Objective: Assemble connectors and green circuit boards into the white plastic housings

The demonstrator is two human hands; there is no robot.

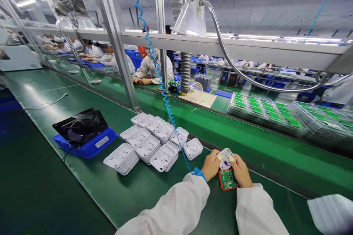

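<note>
Both my hands grip one small white plastic housing (225,156) just above the green belt. My left hand (210,165) closes on its left side, and my right hand (241,171) closes on its right side. Yellow finger cots cover the fingertips that press on it. Under my hands lies a green circuit board in a red holder (227,180). A blue wrist strap (199,172) circles my left wrist, with a blue coiled cord (154,58) running up from it. Several stacks of white plastic housings (150,146) stand to the left of my hands.
A black fan on a blue base (82,132) sits at the left. Trays of green circuit boards (264,112) lie across the belt at the far right. A metal frame post (116,40), an extraction hood (191,11) and its flexible hose hang overhead. Other workers (149,68) sit opposite.
</note>
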